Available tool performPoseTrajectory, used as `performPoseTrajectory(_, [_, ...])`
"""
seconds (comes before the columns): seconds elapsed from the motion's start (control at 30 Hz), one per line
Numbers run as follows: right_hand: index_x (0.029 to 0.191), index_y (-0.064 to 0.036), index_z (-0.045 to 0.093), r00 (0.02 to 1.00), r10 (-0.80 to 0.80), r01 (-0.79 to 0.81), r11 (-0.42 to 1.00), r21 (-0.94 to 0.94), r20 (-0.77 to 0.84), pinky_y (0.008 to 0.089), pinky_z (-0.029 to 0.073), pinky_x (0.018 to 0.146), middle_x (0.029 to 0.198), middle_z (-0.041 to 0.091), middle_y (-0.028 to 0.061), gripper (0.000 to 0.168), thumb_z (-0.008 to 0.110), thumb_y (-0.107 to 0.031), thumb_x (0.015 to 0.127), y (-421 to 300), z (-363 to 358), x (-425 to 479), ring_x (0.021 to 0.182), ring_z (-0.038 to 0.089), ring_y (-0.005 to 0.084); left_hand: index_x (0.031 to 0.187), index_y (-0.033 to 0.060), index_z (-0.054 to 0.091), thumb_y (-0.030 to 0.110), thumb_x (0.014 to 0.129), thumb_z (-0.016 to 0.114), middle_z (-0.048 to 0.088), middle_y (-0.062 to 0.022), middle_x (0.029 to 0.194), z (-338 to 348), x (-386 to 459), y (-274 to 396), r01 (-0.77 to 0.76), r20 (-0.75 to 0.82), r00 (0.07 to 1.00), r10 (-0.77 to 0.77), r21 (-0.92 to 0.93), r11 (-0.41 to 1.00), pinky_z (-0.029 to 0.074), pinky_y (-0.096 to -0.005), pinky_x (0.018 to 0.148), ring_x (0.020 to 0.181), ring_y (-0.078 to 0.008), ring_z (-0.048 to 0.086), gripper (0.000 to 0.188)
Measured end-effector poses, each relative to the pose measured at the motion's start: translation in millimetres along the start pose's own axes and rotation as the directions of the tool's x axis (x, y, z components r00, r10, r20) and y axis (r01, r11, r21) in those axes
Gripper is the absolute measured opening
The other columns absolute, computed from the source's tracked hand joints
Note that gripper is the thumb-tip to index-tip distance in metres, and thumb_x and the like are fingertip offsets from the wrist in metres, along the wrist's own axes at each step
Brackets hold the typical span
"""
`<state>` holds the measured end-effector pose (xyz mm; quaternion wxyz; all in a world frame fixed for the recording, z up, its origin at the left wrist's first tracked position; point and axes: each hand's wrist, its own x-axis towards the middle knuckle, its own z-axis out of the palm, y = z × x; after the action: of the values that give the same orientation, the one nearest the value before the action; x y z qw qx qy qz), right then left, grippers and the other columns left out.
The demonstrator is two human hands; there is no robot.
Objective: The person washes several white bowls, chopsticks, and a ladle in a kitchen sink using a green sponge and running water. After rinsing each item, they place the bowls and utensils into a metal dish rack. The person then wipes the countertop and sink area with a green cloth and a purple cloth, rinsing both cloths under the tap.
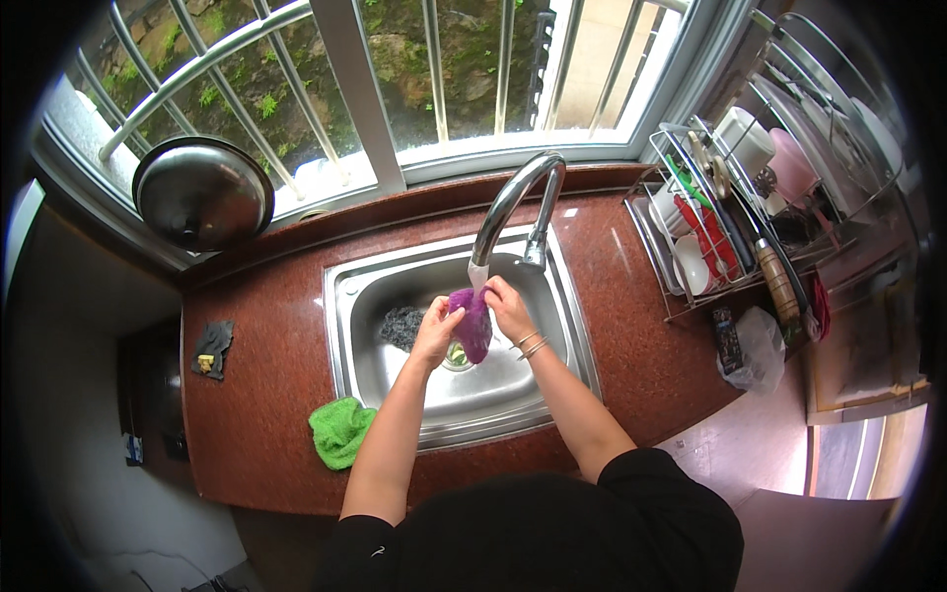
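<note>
Both hands hold a wet purple cloth by its upper edges, under the water running from a chrome faucet. My left hand pinches the cloth's left side, thumb in front. At its right side my right hand grips the other edge, with bracelets on that wrist. Below them is a stainless steel sink; its drain shows something yellow-green inside. A dark grey mesh-like cloth or scourer lies in the basin, left of my left hand. Beside my left forearm rests a green cloth on the counter.
A wire dish rack with cups, bowls and utensils stands on the red-brown stone counter at right. Near it are a clear plastic bag and a dark packet. A pot lid leans by the barred window. A dark scrap lies at left.
</note>
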<state>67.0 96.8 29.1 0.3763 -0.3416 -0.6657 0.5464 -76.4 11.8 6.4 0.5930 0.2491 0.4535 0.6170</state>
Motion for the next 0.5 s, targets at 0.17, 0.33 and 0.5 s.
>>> performPoseTrajectory(0.17, [0.085,-0.003,0.055,0.993,-0.119,0.122,0.972,-0.202,0.023,0.0285,0.042,0.065,0.074,0.05,0.006,0.007,0.05,-0.008,0.084,-7,-15,4,0.069,0.05,0.0163,0.104,0.0069,0.045,0.011,0.088,0.057,0.058,-0.0036,0.097,1,6,1,-0.023,-0.014,1.0,0.024,0.087,0.996,0.045,-0.026,0.079,0.087,-0.0112,0.056,0.02])
performPoseTrajectory(0.33, [0.086,-0.003,0.057,0.979,-0.162,0.196,0.914,-0.356,0.124,0.0345,0.045,0.07,0.079,0.053,0.0116,0.01,0.05,-0.005,0.081,-18,-28,5,0.076,0.055,0.026,0.114,0.0039,0.04,-0.002,0.082,0.053,0.059,-0.0073,0.103,4,4,4,-0.07,0.039,0.997,0.068,0.054,0.996,0.043,-0.0262,0.085,0.095,-0.0134,0.056,0.035])
performPoseTrajectory(0.5, [0.086,-0.003,0.057,0.969,-0.207,0.245,0.888,-0.388,0.138,0.0377,0.045,0.071,0.081,0.054,0.014,0.01,0.048,-0.004,0.081,-36,-30,6,0.076,0.055,0.0305,0.113,0.0031,0.045,-0.004,0.08,0.049,0.059,-0.0064,0.102,8,8,1,-0.015,0.079,0.997,0.018,-0.04,0.999,0.045,-0.0253,0.081,0.092,-0.0123,0.058,0.034])
